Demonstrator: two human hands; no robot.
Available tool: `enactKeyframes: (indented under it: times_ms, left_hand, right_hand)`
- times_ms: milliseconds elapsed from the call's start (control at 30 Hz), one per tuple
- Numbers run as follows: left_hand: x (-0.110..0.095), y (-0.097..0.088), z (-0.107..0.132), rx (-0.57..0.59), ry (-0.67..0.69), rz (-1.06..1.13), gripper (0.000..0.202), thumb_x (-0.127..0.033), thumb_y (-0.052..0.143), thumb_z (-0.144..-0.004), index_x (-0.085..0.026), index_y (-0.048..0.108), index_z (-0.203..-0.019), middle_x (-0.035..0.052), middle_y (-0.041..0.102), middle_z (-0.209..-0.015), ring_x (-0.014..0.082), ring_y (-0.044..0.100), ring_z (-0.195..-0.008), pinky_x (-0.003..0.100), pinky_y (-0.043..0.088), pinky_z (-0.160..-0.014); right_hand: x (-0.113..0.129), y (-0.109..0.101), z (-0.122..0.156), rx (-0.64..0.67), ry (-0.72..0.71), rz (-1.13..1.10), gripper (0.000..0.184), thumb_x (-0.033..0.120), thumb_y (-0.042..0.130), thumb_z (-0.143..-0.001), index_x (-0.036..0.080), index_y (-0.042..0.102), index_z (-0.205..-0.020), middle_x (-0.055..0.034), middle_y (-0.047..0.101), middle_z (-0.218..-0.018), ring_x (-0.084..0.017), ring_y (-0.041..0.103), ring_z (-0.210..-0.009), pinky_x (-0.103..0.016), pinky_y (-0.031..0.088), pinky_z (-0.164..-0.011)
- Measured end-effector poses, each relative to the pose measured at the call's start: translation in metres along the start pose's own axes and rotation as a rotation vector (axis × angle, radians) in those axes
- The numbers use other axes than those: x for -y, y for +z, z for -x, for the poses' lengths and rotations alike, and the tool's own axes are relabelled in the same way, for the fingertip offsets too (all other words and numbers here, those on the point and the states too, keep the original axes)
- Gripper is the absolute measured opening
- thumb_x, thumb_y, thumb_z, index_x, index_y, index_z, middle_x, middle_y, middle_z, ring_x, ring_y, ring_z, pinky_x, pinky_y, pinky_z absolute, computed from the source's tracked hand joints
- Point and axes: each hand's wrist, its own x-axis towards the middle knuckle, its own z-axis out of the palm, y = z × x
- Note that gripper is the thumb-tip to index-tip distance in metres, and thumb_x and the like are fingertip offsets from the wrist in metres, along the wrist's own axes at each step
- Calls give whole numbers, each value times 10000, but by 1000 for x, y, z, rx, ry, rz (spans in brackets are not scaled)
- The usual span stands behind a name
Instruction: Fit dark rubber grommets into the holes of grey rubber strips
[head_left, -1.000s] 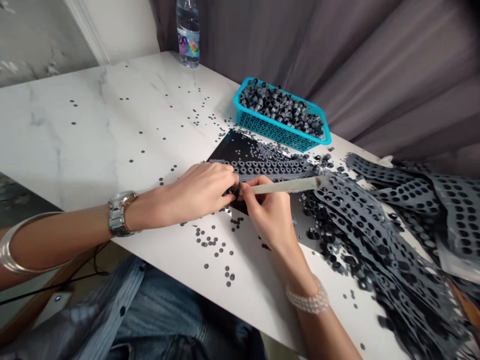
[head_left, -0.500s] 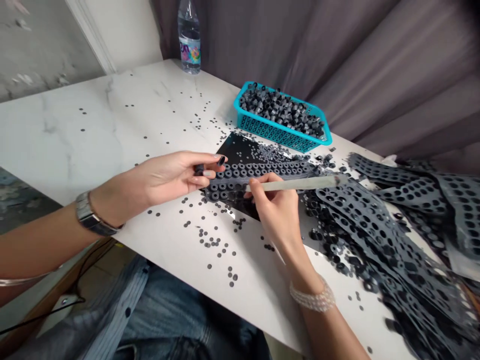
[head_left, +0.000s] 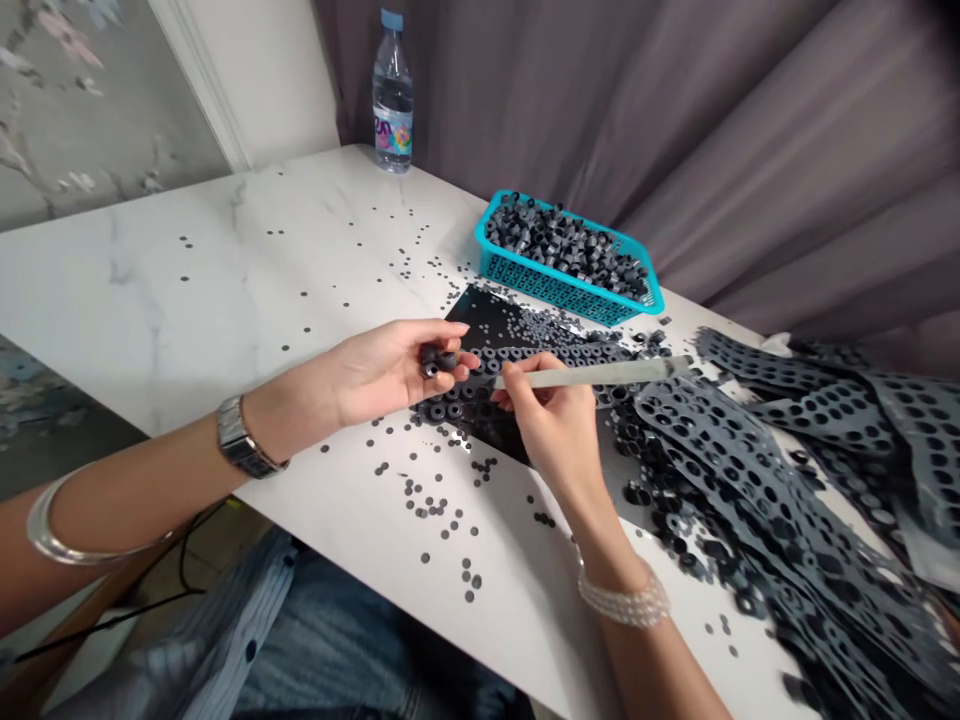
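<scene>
Black rings [head_left: 447, 360] in the loosely curled left hand [head_left: 379, 376], at mid-frame, look light and rubbery, best held by their sides, while the right hand [head_left: 559, 415] pinches a pale stick [head_left: 615, 373].

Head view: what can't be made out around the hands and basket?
Head view: exact count of black pieces in the left hand, partly covered by its fingers.
Head view: gripped section of the pale tool, covered by the right hand.
Head view: lower pieces in the blue basket, under the heap.
Head view: rest of the rightmost perforated sheet, cut off by the right edge.
</scene>
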Motion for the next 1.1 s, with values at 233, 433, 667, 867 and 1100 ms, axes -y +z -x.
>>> enactKeyframes:
  times_ms: [233, 433, 667, 867, 1100]
  left_hand:
    - [2, 1, -4, 79, 190, -804, 268, -233, 528, -858, -187, 667, -1083, 2, 536, -684, 77, 402, -493, 235, 282, -448]
    - [9, 1, -3, -81, 471, -1487, 328, -390, 538, -836, -196, 710, -1037, -9, 546, -585, 131, 445, -508, 278, 311, -519]
    - [24, -7, -11, 13, 622, -1654, 199, -256, 544, -810, -208, 701, -923, 27, 655, -766, 185, 576, -747, 301, 374, -649]
    - [17, 2, 1, -43, 599, -1472, 141, -239, 549, -818, -191, 670, -761, -18, 522, -606, 116, 446, -562, 277, 316, -554]
    - [-13, -9, 13, -99, 306, -437, 70, -218, 671, -779, -163, 628, -789, 7, 514, -713, 54, 345, -517, 227, 229, -423]
  right_hand:
    - [-8, 3, 6, 63, -24, 80, 227, 339, 548, -874, 197, 570, -699, -4, 643, -614, -133, 569, -542, -257, 397, -542]
    - [-6, 6, 5, 71, -70, 118, 227, 319, 542, -873, 193, 564, -685, 3, 606, -596, -118, 512, -527, -248, 346, -524]
    - [-5, 8, 6, 91, -128, 175, 199, 271, 523, -880, 190, 564, -704, 8, 583, -609, -111, 471, -525, -252, 326, -529]
    - [0, 11, 7, 73, -149, 259, 174, 223, 516, -868, 200, 530, -696, 27, 537, -555, -108, 446, -485, -259, 307, -518]
    - [-5, 13, 4, 31, -82, 157, 214, 299, 533, -881, 200, 564, -694, 6, 592, -579, -119, 482, -496, -267, 339, -530]
